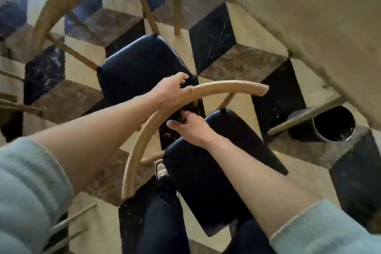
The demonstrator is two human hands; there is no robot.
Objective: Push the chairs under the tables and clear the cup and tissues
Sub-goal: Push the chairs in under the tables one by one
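"How far along is she, from where you stand?"

"Barely started. Left of the table (309,16), the far chair (136,62) stands out. The left hand (171,93) curls over the near chair (206,163) backrest (226,86); the right hand (189,128), fingers bent, reaches just under that rail. Its seat isn't under the table."

"Cup and tissues?"

"None in sight."

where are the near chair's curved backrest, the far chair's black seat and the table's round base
near chair's curved backrest (231,86): head view, on the top rail right of the left hand
far chair's black seat (136,64): head view, middle of the cushion
table's round base (335,125): head view, on the dark cylinder under the table
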